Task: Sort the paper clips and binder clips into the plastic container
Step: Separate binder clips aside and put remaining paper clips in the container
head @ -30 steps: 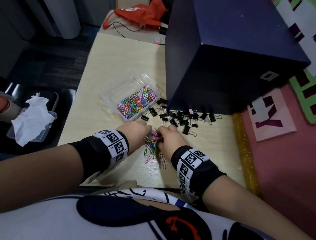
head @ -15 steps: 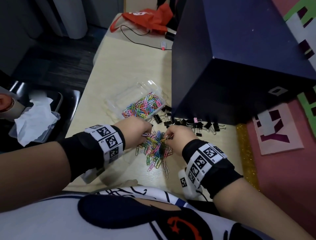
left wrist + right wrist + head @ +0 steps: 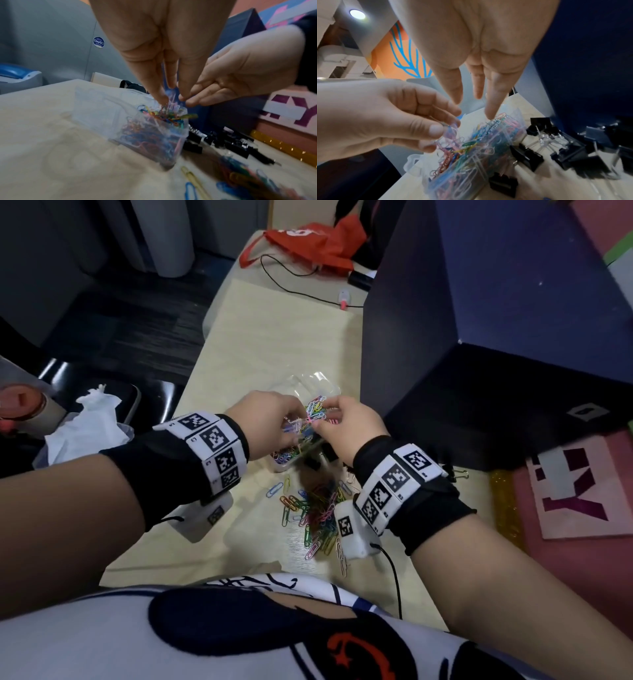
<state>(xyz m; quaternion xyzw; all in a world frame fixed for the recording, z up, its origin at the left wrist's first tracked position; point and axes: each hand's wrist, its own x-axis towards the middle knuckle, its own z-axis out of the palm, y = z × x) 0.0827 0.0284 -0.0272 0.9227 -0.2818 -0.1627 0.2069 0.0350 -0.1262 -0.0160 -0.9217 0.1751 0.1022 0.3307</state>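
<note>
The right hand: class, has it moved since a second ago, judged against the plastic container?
Yes. The right hand has gone from the table in front of the plastic container to above it.

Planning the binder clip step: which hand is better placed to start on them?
Probably the right hand: the black binder clips lie on its side of the plastic container, while the left hand pinches paper clips.
</note>
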